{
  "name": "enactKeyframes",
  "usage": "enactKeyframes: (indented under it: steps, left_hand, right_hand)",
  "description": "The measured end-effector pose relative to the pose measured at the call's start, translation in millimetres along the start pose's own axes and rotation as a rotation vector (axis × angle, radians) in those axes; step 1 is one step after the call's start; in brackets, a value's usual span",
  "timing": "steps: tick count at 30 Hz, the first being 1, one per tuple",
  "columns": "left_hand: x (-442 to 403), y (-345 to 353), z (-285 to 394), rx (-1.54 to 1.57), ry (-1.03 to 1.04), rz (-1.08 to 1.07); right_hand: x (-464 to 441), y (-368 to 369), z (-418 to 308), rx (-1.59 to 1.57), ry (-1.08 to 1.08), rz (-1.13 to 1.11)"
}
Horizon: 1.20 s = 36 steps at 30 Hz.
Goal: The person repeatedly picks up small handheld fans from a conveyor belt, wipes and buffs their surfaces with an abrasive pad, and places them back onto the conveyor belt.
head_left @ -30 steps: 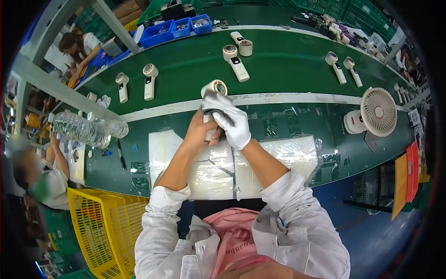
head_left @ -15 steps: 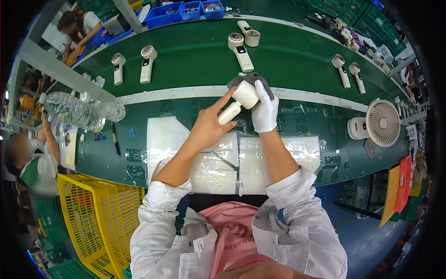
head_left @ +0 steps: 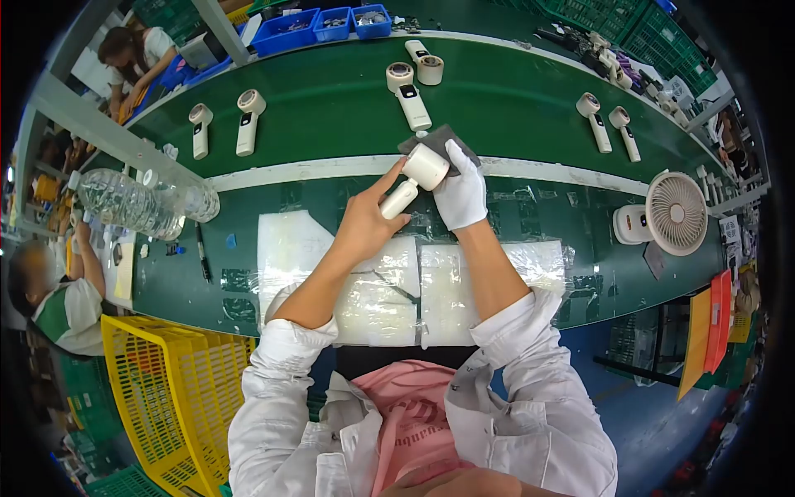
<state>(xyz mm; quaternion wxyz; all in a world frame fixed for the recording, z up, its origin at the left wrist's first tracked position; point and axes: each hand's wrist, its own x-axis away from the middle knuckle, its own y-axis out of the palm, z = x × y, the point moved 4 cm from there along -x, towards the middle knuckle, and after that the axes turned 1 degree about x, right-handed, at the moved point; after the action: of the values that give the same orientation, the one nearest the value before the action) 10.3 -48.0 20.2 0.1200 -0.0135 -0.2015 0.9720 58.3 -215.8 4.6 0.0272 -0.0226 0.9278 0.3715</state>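
Observation:
A white handheld fan [head_left: 426,167] is held up over the bench, its round head toward the upper right and its handle slanting to the lower left. My bare left hand [head_left: 366,219] is closed around the handle, with a finger up along the head. My right hand [head_left: 462,192], in a white glove, holds a dark grey cloth [head_left: 445,146] against the far side of the fan's head. Beneath my forearms, white padded sheets [head_left: 377,302] lie under clear plastic on the green bench [head_left: 617,286].
More handheld fans lie on the green belt [head_left: 323,108] beyond the white rail. A round desk fan [head_left: 675,214] stands at right. Water bottles [head_left: 124,203] and a black pen [head_left: 203,253] are at left. A yellow crate [head_left: 157,398] is lower left. Two co-workers sit at left.
The fan has turned over, from its round opening facing up to its smooth white side showing. My right hand has moved right and up with the cloth, which is now spread wider.

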Motion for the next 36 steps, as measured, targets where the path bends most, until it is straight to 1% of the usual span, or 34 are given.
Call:
enactKeyframes:
  steps: [2, 4, 5, 6, 7, 9, 11, 12, 13, 15, 18, 19, 21, 22, 24, 27, 28, 29, 31, 32, 36]
  left_hand:
    - [-1, -1, -2, 0.019, -0.070, 0.002]
    - [2, -3, 1, 0.072, -0.164, -0.019]
    - [-1, -4, -2, 0.128, -0.168, -0.023]
    - [-4, -4, -3, 0.185, -0.171, -0.027]
    - [-3, -4, -3, 0.220, -0.180, -0.029]
    - [0, -4, -1, 0.232, -0.179, -0.012]
    - [4, 0, -2, 0.193, -0.159, 0.030]
    - [4, -1, -3, 0.175, -0.166, 0.007]
    - [4, -2, -2, 0.148, -0.155, 0.010]
    - [3, -5, 1, 0.088, -0.139, 0.009]
    - [2, -4, -3, 0.172, -0.209, -0.004]
    - [2, -4, -5, 0.208, -0.242, -0.006]
    - [1, -6, -7, 0.281, -0.298, -0.005]
    - [2, -7, -6, 0.276, -0.256, -0.006]
    - [2, -8, -6, 0.168, -0.197, 0.017]
    - [2, -9, -5, 0.063, -0.118, 0.031]
    - [1, -8, -10, 0.047, -0.082, 0.037]
    - [1, -7, -12, 0.027, -0.044, 0.038]
    - [2, -8, -6, 0.050, -0.116, 0.002]
    - [2, -8, -2, 0.059, -0.149, -0.015]
    - [-2, -6, -7, 0.038, -0.141, -0.019]
  right_hand:
    - [1, -6, 12, 0.014, 0.056, 0.162]
    - [14, 17, -6, 0.806, -0.468, -0.075]
    - [22, 33, -11, 1.198, -0.735, -0.200]
    - [27, 44, -14, 1.326, -0.892, -0.343]
    - [30, 53, -14, 1.391, -0.897, -0.432]
    - [19, 44, -17, 1.322, -0.899, -0.408]
    - [15, 29, -13, 0.947, -0.607, -0.151]
    - [11, 19, -9, 0.709, -0.388, -0.067]
    - [-2, -2, 10, 0.288, -0.070, 0.074]
    - [-4, -13, 18, -0.011, -0.034, 0.045]
    - [17, 17, -3, 0.531, -0.175, 0.029]
    - [17, 26, -10, 0.986, -0.540, -0.184]
    - [23, 41, -12, 1.346, -0.810, -0.433]
    - [20, 39, -12, 1.257, -0.750, -0.360]
    - [14, 32, -8, 1.075, -0.630, -0.222]
    - [4, 16, 0, 0.508, -0.135, -0.036]
    - [-5, 4, 13, 0.320, -0.059, -0.007]
    - [-9, -9, 23, 0.214, -0.017, 0.013]
    - [-12, -15, 27, -0.006, 0.051, 0.056]
    - [-13, -17, 28, -0.085, 0.060, 0.079]
    - [-13, -19, 27, -0.331, 0.186, 0.126]
